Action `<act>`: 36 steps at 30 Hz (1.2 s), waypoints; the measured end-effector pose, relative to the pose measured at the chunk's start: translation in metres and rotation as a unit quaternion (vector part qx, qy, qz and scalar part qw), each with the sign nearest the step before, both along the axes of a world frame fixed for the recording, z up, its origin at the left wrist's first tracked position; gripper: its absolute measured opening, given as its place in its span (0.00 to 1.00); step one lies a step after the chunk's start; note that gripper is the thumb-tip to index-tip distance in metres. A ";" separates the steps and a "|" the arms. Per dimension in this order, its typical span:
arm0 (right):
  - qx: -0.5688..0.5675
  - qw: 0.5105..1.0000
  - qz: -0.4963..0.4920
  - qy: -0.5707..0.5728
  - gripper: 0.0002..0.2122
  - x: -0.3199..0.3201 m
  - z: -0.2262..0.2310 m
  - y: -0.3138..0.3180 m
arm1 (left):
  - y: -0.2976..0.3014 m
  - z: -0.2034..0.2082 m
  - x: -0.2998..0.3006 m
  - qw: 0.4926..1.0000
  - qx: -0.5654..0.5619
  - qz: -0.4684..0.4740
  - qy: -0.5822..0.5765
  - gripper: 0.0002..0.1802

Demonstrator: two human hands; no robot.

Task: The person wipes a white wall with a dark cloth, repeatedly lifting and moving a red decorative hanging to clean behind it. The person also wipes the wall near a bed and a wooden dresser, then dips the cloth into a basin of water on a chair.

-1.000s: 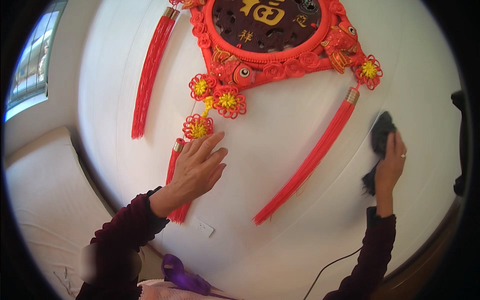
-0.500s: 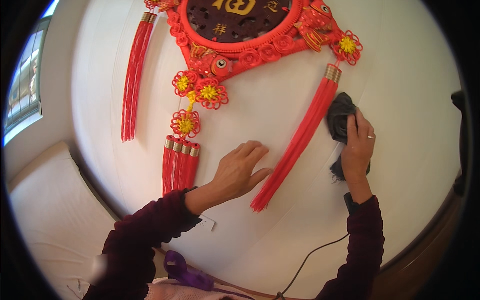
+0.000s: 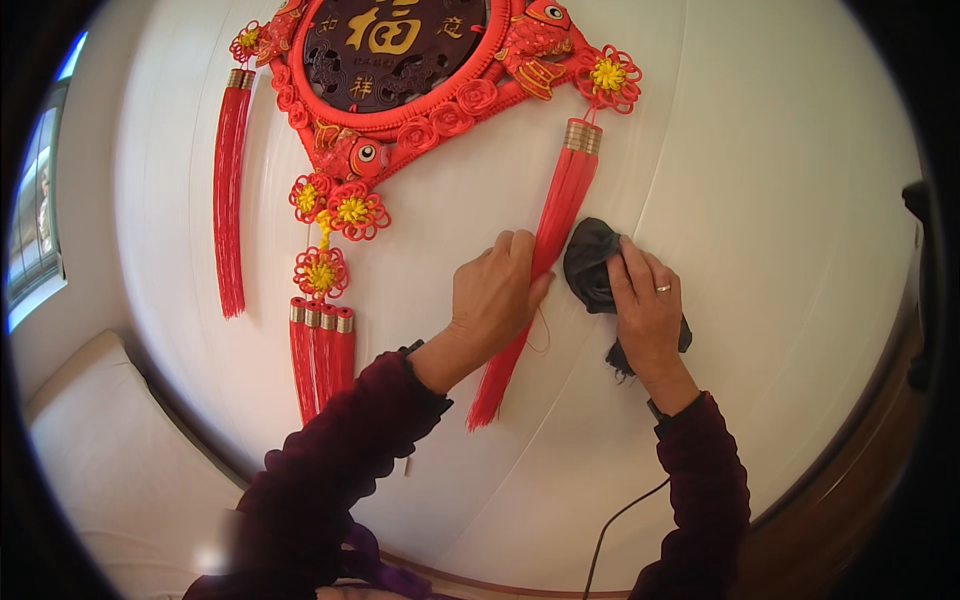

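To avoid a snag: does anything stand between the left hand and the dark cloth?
Yes: the rightmost red tassel hangs between the left hand, which partly overlaps it, and the dark cloth in the right hand.

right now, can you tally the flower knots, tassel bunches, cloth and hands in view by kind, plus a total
Flower knots: 5
Tassel bunches: 3
Cloth: 1
Hands: 2
Total: 11

Left hand [image 3: 493, 297] at tassel [image 3: 564, 200], right hand [image 3: 650, 320] — on dark cloth [image 3: 588, 265]
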State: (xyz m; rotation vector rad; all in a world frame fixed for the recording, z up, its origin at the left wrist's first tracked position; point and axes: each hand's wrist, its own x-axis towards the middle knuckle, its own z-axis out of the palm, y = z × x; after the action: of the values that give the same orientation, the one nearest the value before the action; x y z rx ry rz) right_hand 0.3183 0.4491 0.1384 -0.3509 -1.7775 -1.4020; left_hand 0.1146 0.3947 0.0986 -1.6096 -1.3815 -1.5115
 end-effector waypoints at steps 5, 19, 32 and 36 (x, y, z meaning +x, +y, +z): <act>-0.011 1.000 0.018 0.009 0.17 -0.002 -0.001 -0.008 | -0.007 0.002 -0.013 0.996 0.011 -0.070 -0.056 0.11; -0.002 0.994 -0.018 0.109 0.19 0.009 0.020 -0.008 | -0.099 0.031 -0.060 0.785 -0.082 -0.533 -0.304 0.05; 0.069 0.988 0.027 0.135 0.22 -0.029 0.139 0.066 | -0.107 0.039 -0.041 0.815 -0.010 -0.520 -0.255 0.10; 0.101 0.979 0.052 0.169 0.22 -0.049 0.210 0.094 | -0.105 0.038 -0.042 0.825 0.002 -0.504 -0.254 0.09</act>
State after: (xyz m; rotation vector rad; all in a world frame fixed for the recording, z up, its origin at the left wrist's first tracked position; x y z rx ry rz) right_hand 0.2694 0.5429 0.3479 -0.3587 -1.3469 -1.3461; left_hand 0.0728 0.2893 0.1367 -2.1823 -0.6744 -2.6883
